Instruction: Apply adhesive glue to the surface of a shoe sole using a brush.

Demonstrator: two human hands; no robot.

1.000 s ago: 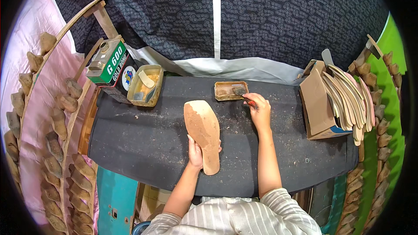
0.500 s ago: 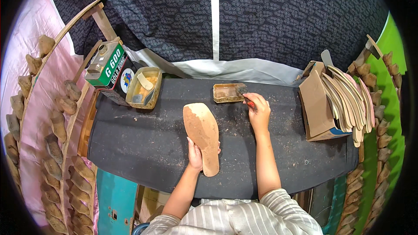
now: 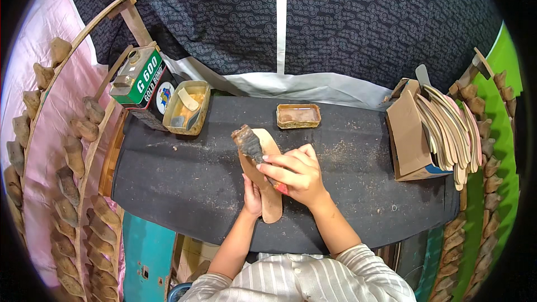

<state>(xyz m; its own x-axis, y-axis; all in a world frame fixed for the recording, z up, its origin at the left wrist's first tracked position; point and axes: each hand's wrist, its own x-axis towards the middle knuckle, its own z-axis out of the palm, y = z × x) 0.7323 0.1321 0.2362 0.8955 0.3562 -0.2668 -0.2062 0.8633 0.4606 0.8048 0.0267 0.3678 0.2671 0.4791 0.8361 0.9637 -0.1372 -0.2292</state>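
Note:
A tan shoe insole [image 3: 272,208] is tilted up above the dark table, its wide end pointing away from me. My left hand [image 3: 253,198] grips it near the narrow end, fingers hidden behind it. In my right hand [image 3: 302,178] is a brush [image 3: 249,145] with a red handle and a dark wrapped body. Its brown, worn tip lies over the left edge of the insole's wide part; whether the bristles touch I cannot tell. Beyond the hands, a small shallow tray [image 3: 299,126] holds brownish liquid.
At the far left stand a metal can [image 3: 134,85] and a plastic tub [image 3: 182,132] with scrapers. A cardboard box [image 3: 403,134] packed with insoles [image 3: 444,134] sits on the right. Racks of wooden shoe lasts [image 3: 72,159] flank the table. Crumbs dot the black cloth [image 3: 358,190].
My right hand has brought the brush from the tray, back and leftward, over the insole. The insole has turned from nearly flat-facing to a steeper tilt in my left hand.

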